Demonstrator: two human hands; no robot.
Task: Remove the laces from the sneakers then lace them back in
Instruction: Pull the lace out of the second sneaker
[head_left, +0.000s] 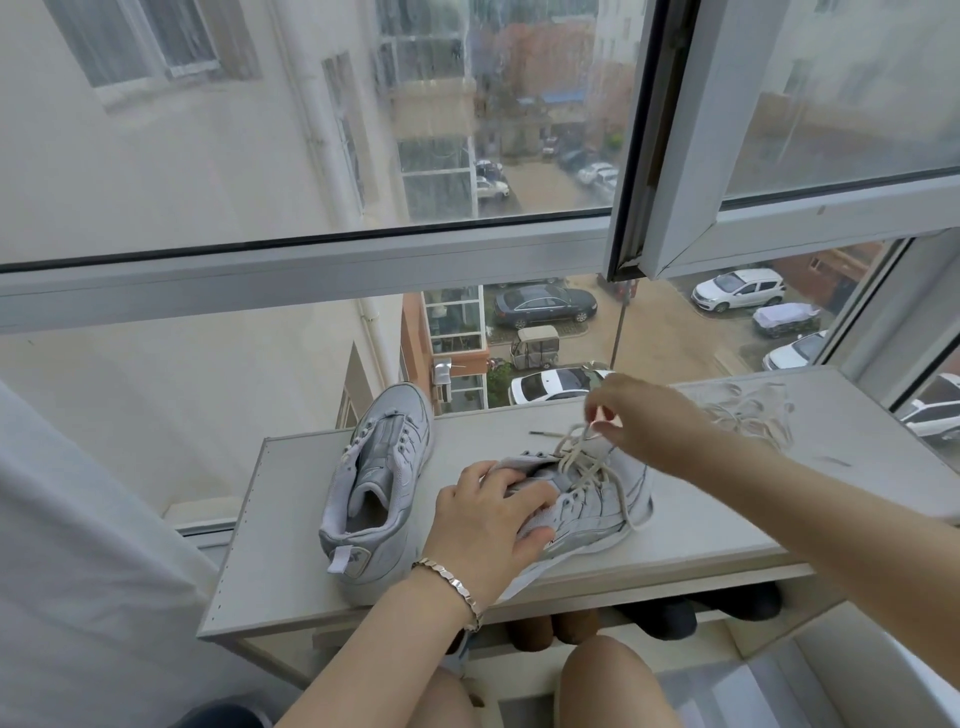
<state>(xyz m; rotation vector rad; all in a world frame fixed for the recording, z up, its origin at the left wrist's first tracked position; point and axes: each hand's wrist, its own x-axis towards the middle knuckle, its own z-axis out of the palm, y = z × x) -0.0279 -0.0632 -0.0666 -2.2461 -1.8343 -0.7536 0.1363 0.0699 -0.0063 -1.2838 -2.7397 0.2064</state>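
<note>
Pinching a cream flat lace (576, 453) between thumb and forefinger, the right hand (641, 423) holds a raised loop of it just above the shoe's throat; its other fingers (597, 401) are loosely curled. The lace runs down from that pinch in slack criss-crosses through the upper eyelets of a pale grey leather sneaker (597, 512), and one strand trails over the shoe's side onto the white tabletop (291, 545). This sneaker lies directly under both hands, tipped onto its side. The left hand (485, 519) grips it at the collar, fingers curled over the tongue and thumb pressed on the mesh side panel. A silver link bracelet (451, 581) sits on that wrist.

Left of the left fingers, apart from them, a second pale grey sneaker (379, 467) stands upright with bare eyelets, its tongue open and a pull tab at the heel. Beyond the right fingers, near the tabletop's far edge, a loose cream lace (748, 410) lies in a tangled heap. Below the tabletop, dark shoes (665, 618) sit on a lower shelf.
</note>
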